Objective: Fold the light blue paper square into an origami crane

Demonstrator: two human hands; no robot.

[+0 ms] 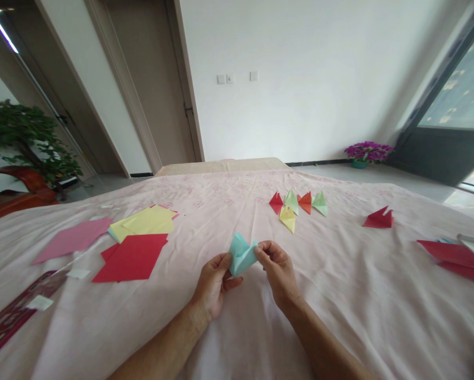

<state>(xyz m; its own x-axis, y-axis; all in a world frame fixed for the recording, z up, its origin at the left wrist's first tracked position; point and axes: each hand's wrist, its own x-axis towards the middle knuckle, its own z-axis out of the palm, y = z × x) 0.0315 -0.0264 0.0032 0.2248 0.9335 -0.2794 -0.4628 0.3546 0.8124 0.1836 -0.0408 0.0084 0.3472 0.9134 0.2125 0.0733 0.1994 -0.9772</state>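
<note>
Both of my hands hold a folded light blue paper piece (241,254) just above the pink bedsheet (237,316). My left hand (214,282) pinches its lower left side with thumb and fingers. My right hand (276,269) pinches its right corner. The paper is partly folded, with a pointed flap standing up.
Flat sheets lie to the left: red (132,257), yellow (148,221) and pink (74,238). Several small folded pieces in red, green and yellow (298,206) sit ahead, another red one (378,218) to the right, and red paper (456,258) at the far right edge.
</note>
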